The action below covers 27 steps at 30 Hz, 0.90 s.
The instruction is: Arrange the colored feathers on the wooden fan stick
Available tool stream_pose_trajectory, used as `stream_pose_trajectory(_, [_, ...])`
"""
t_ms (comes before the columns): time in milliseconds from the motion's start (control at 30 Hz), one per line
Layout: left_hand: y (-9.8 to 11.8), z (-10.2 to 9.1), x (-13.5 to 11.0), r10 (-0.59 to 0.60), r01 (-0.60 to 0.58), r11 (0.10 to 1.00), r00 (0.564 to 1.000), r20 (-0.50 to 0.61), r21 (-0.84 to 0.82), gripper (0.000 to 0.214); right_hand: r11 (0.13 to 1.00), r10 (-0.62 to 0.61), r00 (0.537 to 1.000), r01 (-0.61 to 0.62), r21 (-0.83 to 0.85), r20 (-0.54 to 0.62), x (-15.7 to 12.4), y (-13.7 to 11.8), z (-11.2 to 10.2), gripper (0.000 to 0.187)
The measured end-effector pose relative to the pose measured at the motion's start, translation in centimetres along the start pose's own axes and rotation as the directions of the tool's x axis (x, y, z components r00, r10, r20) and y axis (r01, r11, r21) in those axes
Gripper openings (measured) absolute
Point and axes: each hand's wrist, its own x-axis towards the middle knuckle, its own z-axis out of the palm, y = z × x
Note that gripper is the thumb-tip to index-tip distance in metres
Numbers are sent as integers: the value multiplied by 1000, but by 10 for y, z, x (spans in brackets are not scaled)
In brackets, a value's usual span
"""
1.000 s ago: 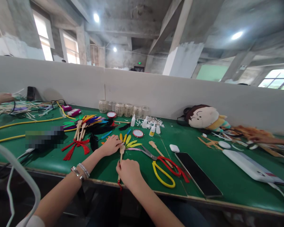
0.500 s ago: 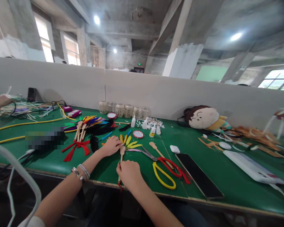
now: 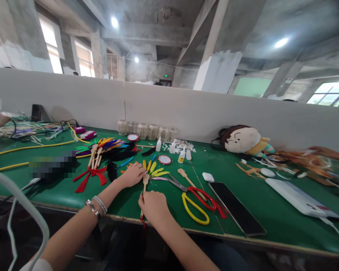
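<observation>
The right hand (image 3: 153,207) pinches a wooden stick (image 3: 144,190) in its fingers; the left hand (image 3: 132,175), fingers together, rests against yellow feathers (image 3: 155,171), with already-feathered sticks (image 3: 94,154) at ten o'clock.

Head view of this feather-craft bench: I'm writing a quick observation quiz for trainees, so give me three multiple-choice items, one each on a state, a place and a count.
1. What is the right hand doing?
A) Lying flat and empty
B) Holding a wooden stick
C) Holding a glue bottle

2. Where do the scissors lie?
A) On the green bench mat, right of the right hand
B) Under the left hand
C) Beside the plush doll

3. How many glass jars stand in the row by the partition?
A) Four
B) Six
C) Nine

Answers:
1. B, its fingers close around the stick.
2. A, the blades and yellow and red loops lie there.
3. B, six jars stand side by side.
</observation>
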Motion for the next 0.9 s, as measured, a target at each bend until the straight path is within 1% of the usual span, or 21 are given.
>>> stream_pose_trajectory(167, [-1,2,1,-26,26,999,1000,2,-20,47,1000,-7,1000,7,-10,2,-1,0,-2,35])
stream_pose_trajectory(233, [-2,2,1,-20,20,999,1000,1,-35,47,1000,-2,1000,2,-14,12,-1,0,-3,35])
stream_pose_trajectory(333, [-2,2,1,-3,2,999,1000,-14,-42,49,1000,4,999,-3,-15,33,-1,-1,-4,36])
stream_pose_trajectory(467, [-1,1,1,-15,15,999,1000,-1,-45,50,1000,-5,999,6,-25,43,-1,-1,-6,37])
stream_pose_trajectory(700, [-2,4,4,-48,50,996,998,28,-77,44,1000,11,999,-10,-23,39,-1,-2,-6,36])
stream_pose_trajectory(833, [0,3,3,-57,59,996,998,20,-73,41,1000,8,999,-6,-28,37,-1,-2,-6,36])
stream_pose_trajectory(900, [1,2,2,-60,60,996,998,-1,-73,39,999,10,999,-9,-33,34,-1,-2,-6,37])
